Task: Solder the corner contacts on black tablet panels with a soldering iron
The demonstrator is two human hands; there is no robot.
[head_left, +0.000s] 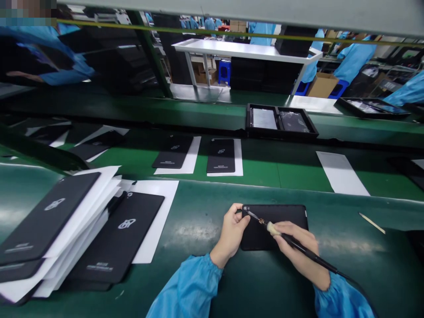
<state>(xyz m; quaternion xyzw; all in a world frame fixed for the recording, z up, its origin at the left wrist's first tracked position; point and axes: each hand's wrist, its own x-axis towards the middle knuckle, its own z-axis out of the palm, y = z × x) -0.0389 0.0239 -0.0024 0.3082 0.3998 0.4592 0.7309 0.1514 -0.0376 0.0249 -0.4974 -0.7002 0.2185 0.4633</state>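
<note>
A black tablet back cover (258, 232) lies on the green bench in front of me. My left hand (232, 229) pinches its upper left corner between thumb and fingers. In my right hand (298, 247) is a soldering iron (270, 227) with a pale collar and a black handle, gripped like a pen. Its metal tip reaches the cover's upper left corner, close to my left thumb; whether it touches cannot be made out. The iron's cord runs off to the lower right. My right hand covers part of the cover's right side.
Stacked black covers (49, 216) with white sheets stand at left, beside another cover (122, 238). Covers on paper (221, 155) lie on the lighter green strip beyond. A black tray (281, 121) sits behind it. A thin stick (372, 223) lies at right. People in blue work further back.
</note>
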